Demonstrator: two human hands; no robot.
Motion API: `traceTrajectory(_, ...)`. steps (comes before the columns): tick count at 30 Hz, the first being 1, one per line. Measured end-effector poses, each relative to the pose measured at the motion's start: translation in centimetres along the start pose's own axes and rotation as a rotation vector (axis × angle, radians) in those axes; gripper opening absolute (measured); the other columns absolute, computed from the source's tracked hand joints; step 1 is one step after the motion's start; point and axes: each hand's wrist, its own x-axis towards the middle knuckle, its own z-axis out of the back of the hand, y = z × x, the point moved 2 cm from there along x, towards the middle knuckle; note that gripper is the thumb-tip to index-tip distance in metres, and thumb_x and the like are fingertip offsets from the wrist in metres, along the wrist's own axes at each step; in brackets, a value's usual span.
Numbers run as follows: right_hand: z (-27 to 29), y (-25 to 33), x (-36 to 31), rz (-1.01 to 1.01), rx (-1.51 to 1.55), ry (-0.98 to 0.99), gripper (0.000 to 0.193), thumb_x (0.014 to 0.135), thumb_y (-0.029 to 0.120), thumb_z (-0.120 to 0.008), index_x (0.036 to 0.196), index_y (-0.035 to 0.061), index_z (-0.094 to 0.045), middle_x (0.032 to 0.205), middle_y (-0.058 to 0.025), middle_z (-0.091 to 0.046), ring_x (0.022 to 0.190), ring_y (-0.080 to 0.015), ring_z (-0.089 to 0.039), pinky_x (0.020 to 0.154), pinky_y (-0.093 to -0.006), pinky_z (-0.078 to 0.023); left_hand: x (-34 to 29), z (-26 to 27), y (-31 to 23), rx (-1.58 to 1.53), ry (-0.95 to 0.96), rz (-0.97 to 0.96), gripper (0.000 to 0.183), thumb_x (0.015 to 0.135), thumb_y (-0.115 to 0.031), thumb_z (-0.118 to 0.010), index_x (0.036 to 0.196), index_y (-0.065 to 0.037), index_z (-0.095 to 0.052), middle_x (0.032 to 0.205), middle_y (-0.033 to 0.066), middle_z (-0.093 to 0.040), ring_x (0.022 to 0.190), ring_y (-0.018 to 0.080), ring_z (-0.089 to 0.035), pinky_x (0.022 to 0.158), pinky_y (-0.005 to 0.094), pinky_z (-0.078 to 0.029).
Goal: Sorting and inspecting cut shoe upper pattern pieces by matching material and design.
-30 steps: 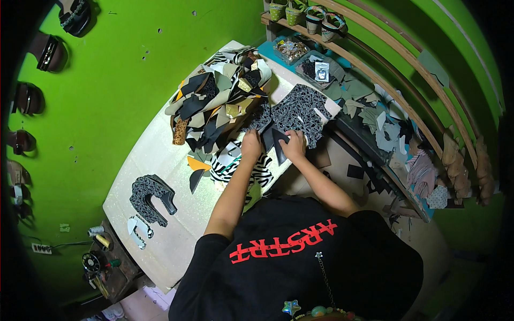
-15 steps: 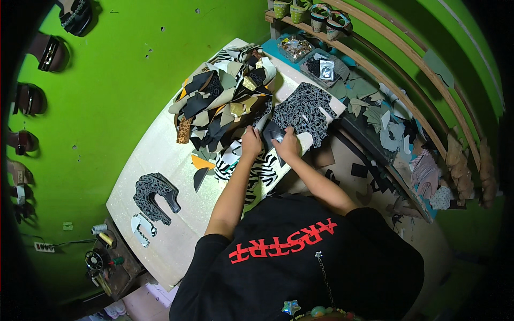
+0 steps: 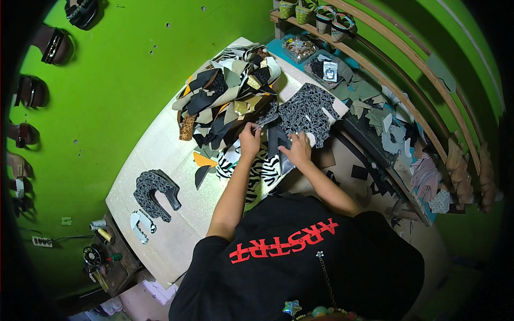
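My left hand (image 3: 250, 141) is closed, its fingertips pinching the edge of a curved piece of black-and-grey patterned material (image 3: 267, 114) beside the scrap pile. My right hand (image 3: 298, 151) rests with thumb and fingers apart on or just over a plain dark piece (image 3: 275, 138); its fingertips hide part of that piece. Just beyond the right hand lies a larger black-and-grey patterned sheet (image 3: 308, 113). Zebra-striped material (image 3: 261, 174) spreads under and in front of both hands.
A tall heap of mixed scraps (image 3: 225, 99) covers the far part of the pale table (image 3: 128, 166). U-shaped patterned pieces (image 3: 155, 195) and small white pieces (image 3: 142, 226) lie at left. A ledge with clear tubs (image 3: 300, 49) and a wooden rack (image 3: 375, 59) stand to the right.
My right hand has shifted slightly nearer to me and right, its fingers spreading over the dark piece. My left hand has raised a curved patterned piece a little at the pile's edge.
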Motion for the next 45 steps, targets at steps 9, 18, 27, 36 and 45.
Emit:
traceTrajectory(9,-2.5,-0.7,6.1,-0.358,0.811,0.253,0.047,0.08,0.041,-0.058,0.094,-0.0036,-0.057,0.071,-0.0088,-0.061,0.044,-0.0129,-0.053,0.038,-0.025,-0.043,-3.3,-0.7,-0.2,-0.098,0.057,0.015,0.014,0.073,-0.007,-0.065,0.082,0.002,-0.058,0.071,0.01,-0.063,0.058,0.0149,-0.059,0.054,0.0261,-0.045)
traceTrajectory(18,-5.3,-2.3,8.9,-0.275,0.516,0.107,0.038,0.068,0.015,-0.069,0.099,-0.0008,-0.055,0.079,-0.0114,-0.062,0.056,-0.0186,-0.058,0.046,-0.0306,-0.047,-4.2,-0.2,1.4,-0.257,0.209,0.151,0.028,0.068,-0.007,-0.071,0.089,0.002,-0.055,0.075,0.0025,-0.058,0.061,0.0059,-0.052,0.058,0.0215,-0.044)
traceTrajectory(27,-2.4,-3.7,5.3,-0.49,0.855,-0.241,0.044,0.067,0.007,-0.065,0.106,-0.0029,-0.049,0.103,-0.0201,-0.054,0.095,-0.0274,-0.053,0.086,-0.0318,-0.039,-3.6,3.7,4.3,-0.518,0.107,0.282,0.019,0.082,-0.009,-0.057,0.097,0.001,-0.052,0.082,0.0039,-0.057,0.07,0.0092,-0.055,0.06,0.0204,-0.044)
traceTrajectory(36,-1.6,4.6,0.2,-0.193,1.23,-0.348,0.033,0.078,-0.003,-0.052,0.11,-0.0011,-0.042,0.109,-0.014,-0.049,0.099,-0.018,-0.048,0.089,-0.027,-0.035,-5.3,9.2,4.7,-0.628,0.262,0.299,0.022,0.084,-0.013,-0.056,0.101,0.0,-0.052,0.085,0.0027,-0.058,0.068,0.0066,-0.052,0.059,0.0195,-0.043)
traceTrajectory(45,-6.9,19.3,-8.3,0.289,1.13,-0.011,0.016,0.081,0.001,-0.05,0.096,-0.002,-0.049,0.093,-0.0071,-0.054,0.09,-0.0128,-0.051,0.083,-0.025,-0.038,-11.2,21.6,6.6,-0.684,0.338,0.439,0.031,0.084,-0.028,-0.056,0.103,-0.004,-0.053,0.079,0.0047,-0.061,0.063,0.0081,-0.056,0.055,0.02,-0.042)
